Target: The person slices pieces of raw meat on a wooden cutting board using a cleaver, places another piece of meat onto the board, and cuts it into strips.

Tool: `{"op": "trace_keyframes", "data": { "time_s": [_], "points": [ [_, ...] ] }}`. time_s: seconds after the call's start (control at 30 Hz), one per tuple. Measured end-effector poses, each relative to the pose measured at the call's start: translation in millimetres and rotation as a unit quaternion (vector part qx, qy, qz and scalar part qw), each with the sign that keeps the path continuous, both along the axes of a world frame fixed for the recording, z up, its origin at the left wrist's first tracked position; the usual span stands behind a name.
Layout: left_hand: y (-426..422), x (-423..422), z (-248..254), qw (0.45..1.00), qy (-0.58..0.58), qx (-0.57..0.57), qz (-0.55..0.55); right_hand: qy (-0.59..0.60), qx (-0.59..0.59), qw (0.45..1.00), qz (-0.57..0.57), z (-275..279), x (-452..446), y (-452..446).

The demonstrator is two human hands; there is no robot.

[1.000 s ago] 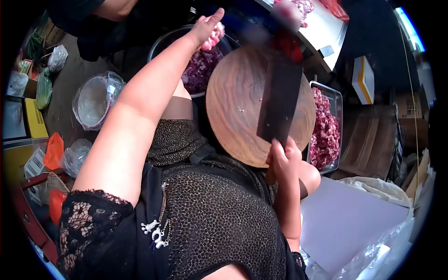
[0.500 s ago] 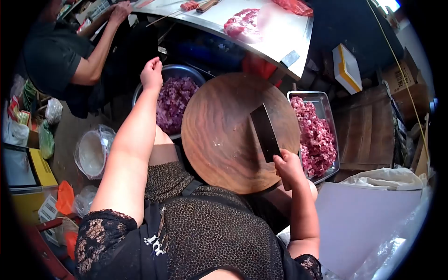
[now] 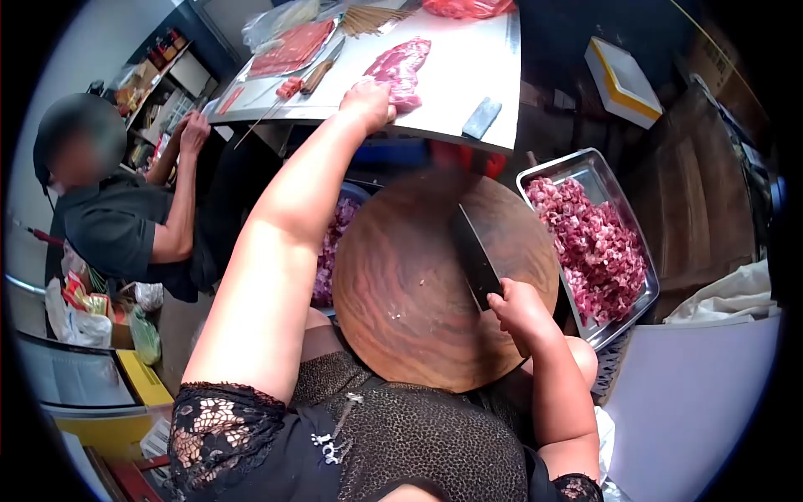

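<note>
My right hand point(image 3: 520, 311) grips the handle of a dark cleaver point(image 3: 474, 255), its blade over the round wooden chopping block point(image 3: 393, 276). A few small scraps lie on the block. Stretched far forward, my left hand point(image 3: 368, 104) has its fingers closed on the near end of a slab of raw meat point(image 3: 403, 67) on the white table point(image 3: 443, 109). Right of the block, a metal tray point(image 3: 621, 194) holds chopped meat point(image 3: 598, 251). More chopped meat point(image 3: 329, 259) sits in a basin point(image 3: 355, 193) on the left, partly hidden by my left arm.
A grey whetstone point(image 3: 482, 119) lies near the table's edge. Skewers point(image 3: 372, 18), a wooden-handled tool point(image 3: 317, 76) and a red plastic bag point(image 3: 468, 7) are farther back. Another person point(image 3: 125, 217) sits at the left. A white-and-yellow box point(image 3: 621, 81) stands at the right.
My left hand has moved from above the basin up to the table and closed on the meat slab. The cleaver stays in my right hand over the block. The view has shifted.
</note>
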State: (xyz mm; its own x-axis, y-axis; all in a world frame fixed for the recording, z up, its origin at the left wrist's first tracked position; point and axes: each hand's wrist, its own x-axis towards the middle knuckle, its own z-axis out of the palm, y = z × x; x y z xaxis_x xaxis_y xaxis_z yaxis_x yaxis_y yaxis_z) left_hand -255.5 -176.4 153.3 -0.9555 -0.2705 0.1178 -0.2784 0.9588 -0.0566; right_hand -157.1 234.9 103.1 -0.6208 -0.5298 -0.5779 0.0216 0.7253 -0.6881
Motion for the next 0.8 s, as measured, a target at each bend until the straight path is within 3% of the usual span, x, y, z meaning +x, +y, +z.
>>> {"op": "trace_keyframes", "data": {
  "time_s": [0.07, 0.13, 0.23, 0.27, 0.3, 0.37, 0.4, 0.43, 0.6, 0.77, 0.8],
  "points": [
    [-4.1, -13.4, 5.0, 0.997, -0.047, -0.014, 0.059, 0.003, 0.016, 1.0, 0.004, -8.7, -2.7, 1.0],
    [-0.1, -3.7, 18.0, 0.998, -0.039, -0.02, 0.04, 0.125, 0.013, 0.99, 0.066, -21.6, -4.7, 4.0],
    [-11.2, 12.3, 35.3, 0.999, -0.01, -0.016, 0.035, 0.142, 0.023, 0.987, 0.068, -20.7, -4.4, 3.3],
    [-23.3, 22.4, 46.4, 0.984, 0.054, 0.151, 0.077, 0.146, 0.014, 0.987, 0.068, -23.4, -4.0, 4.5],
    [-33.0, 31.1, 56.6, 0.935, 0.117, 0.314, 0.115, 0.145, 0.009, 0.987, 0.068, -26.2, -3.6, 6.2],
    [-44.8, 51.2, 75.7, 0.919, 0.235, 0.306, 0.086, 0.174, -0.007, 0.982, 0.072, -31.9, -0.7, 10.4],
    [-45.2, 64.7, 87.1, 0.874, 0.281, 0.392, 0.055, 0.184, -0.001, 0.98, 0.077, -37.9, -2.1, 10.4],
    [-41.4, 81.9, 106.9, 0.848, 0.256, 0.462, 0.051, 0.191, -0.001, 0.978, 0.082, -34.6, -1.4, 11.6],
    [21.8, 162.1, 168.9, 0.809, 0.224, 0.539, 0.07, 0.148, -0.035, 0.987, 0.052, -22.3, 5.5, 27.8],
    [94.0, 184.4, 127.3, 0.78, 0.088, 0.616, 0.075, 0.105, -0.068, 0.992, 0.007, -19.3, 5.5, 45.8],
    [117.8, 187.4, 111.1, 0.745, 0.04, 0.663, 0.062, 0.124, -0.071, 0.99, 0.003, -29.0, -1.0, 48.2]
  ]
}}
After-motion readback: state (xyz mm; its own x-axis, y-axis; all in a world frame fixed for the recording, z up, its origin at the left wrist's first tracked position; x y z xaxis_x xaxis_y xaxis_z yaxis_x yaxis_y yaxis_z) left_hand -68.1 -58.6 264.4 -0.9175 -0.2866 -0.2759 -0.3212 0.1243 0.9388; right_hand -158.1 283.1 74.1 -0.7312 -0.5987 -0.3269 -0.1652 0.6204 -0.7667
